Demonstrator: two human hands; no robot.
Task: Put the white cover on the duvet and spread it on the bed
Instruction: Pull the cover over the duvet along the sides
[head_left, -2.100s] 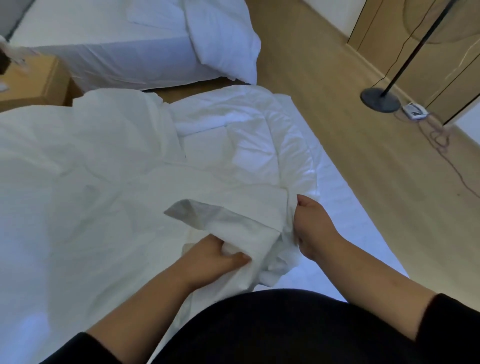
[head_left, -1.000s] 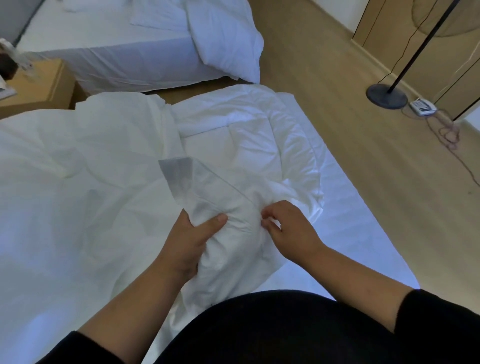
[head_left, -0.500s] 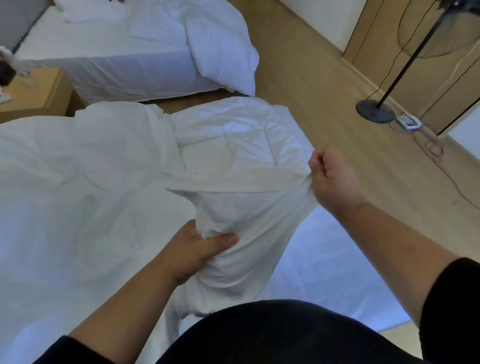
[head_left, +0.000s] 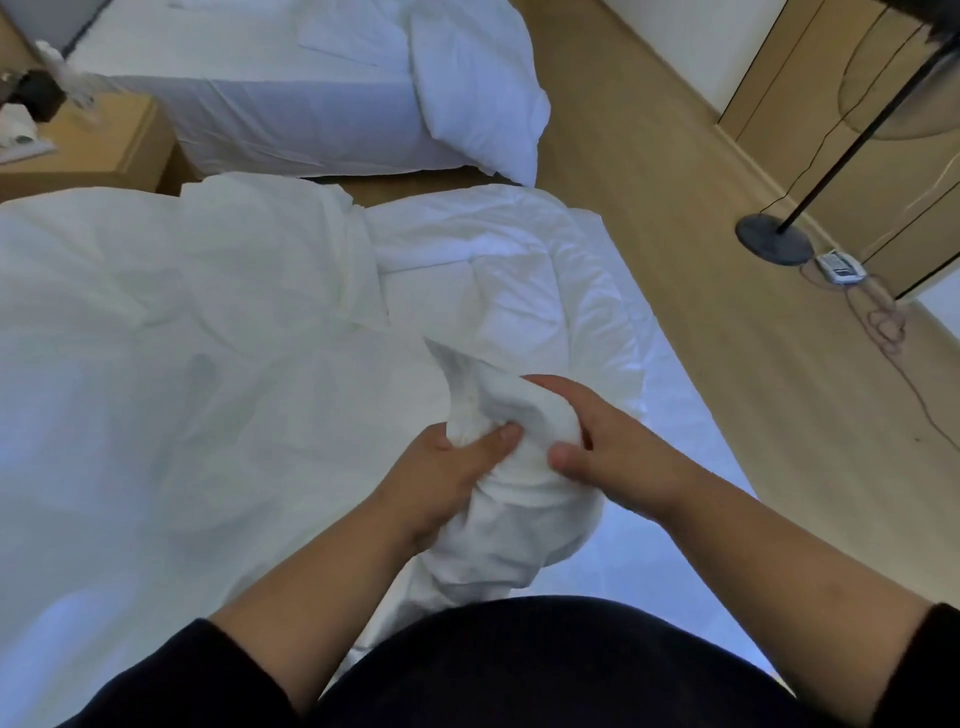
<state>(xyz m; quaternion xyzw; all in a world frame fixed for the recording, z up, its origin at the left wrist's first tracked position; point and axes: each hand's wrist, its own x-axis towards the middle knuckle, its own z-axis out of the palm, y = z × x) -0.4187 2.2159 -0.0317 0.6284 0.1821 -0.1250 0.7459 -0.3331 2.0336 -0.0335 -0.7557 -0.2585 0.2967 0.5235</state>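
Both hands grip one bunched corner of the thin white fabric cover (head_left: 156, 395), raised just above the near edge of the white-sheeted bed (head_left: 691, 525). The left hand (head_left: 441, 483) clutches the bundle from the left with its thumb across it; the right hand (head_left: 618, 452) wraps it from the right. The quilted white duvet (head_left: 498, 280) lies crumpled toward the bed's far right corner, the cover spreading leftward.

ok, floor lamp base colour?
Black, a round base on the wood floor; clear in the head view.
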